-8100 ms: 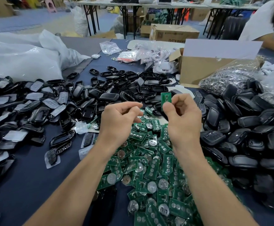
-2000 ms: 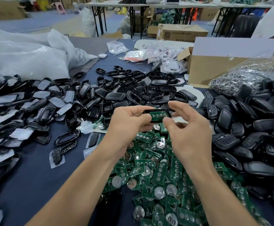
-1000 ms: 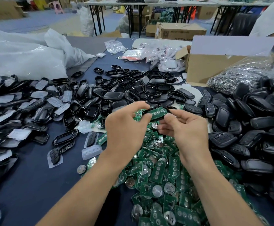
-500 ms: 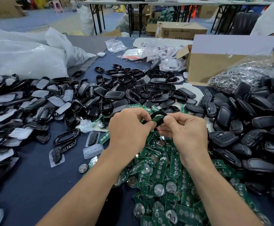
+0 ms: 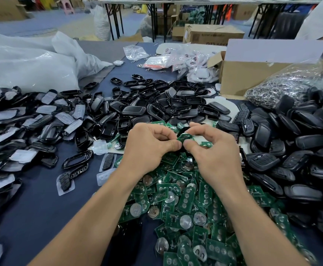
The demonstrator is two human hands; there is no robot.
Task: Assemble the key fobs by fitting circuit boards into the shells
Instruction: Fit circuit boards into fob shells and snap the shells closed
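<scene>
Head view: left hand [image 5: 150, 148], right hand [image 5: 215, 153] on board [image 5: 184, 136]; carton [image 5: 213, 34] print blurred.

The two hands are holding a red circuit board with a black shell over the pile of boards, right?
Not quite. The circuit board is green, not red; the head view shows it. The left hand and right hand do hold it with a black shell over the pile of boards.
</scene>
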